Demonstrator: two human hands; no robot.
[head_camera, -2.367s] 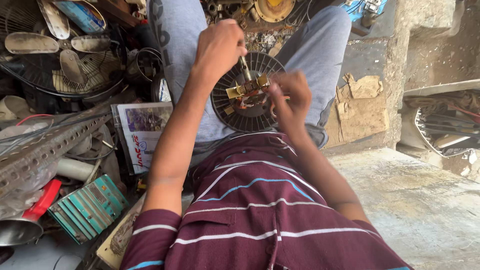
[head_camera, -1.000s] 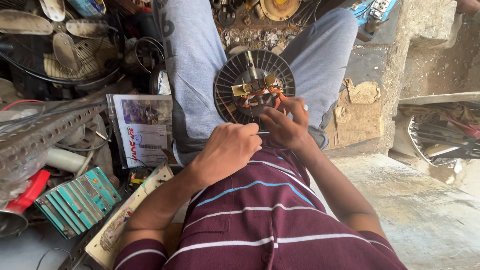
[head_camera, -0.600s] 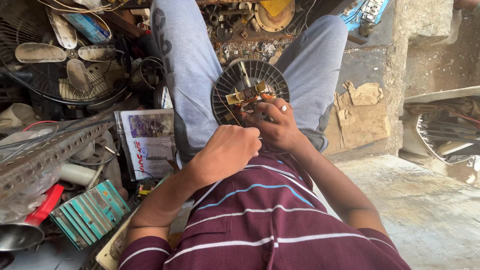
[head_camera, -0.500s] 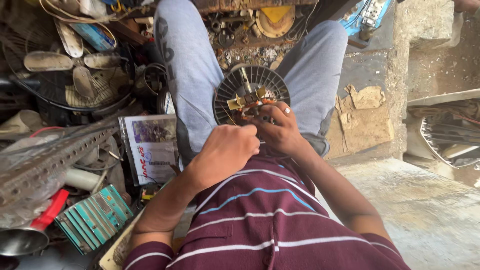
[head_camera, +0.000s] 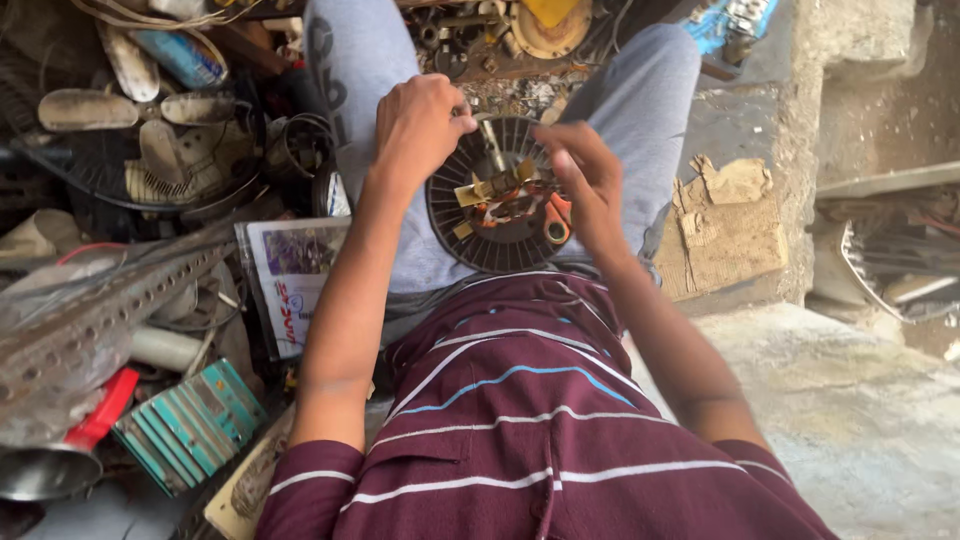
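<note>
A round black slotted fan-motor housing (head_camera: 478, 238) with copper windings and brass parts rests on my lap between my knees. My left hand (head_camera: 415, 125) is at its upper left rim, fingers closed around a thin metal tool (head_camera: 492, 143) that stands over the motor. My right hand (head_camera: 585, 185) rests on the housing's right side, fingers bent and touching the rim near an orange-handled part (head_camera: 555, 222). What the right fingers pinch, if anything, is hidden.
To the left lie a dusty fan blade and guard (head_camera: 130, 140), a perforated metal angle bar (head_camera: 100, 310), a newspaper (head_camera: 290, 275), a teal ribbed block (head_camera: 190, 425) and a red-handled tool (head_camera: 95, 420). Scrap parts sit ahead. A concrete step (head_camera: 850, 400) and cardboard (head_camera: 725, 235) are to the right.
My left hand has moved from near my belly up to the housing's upper left rim. My right hand has shifted up along the right side.
</note>
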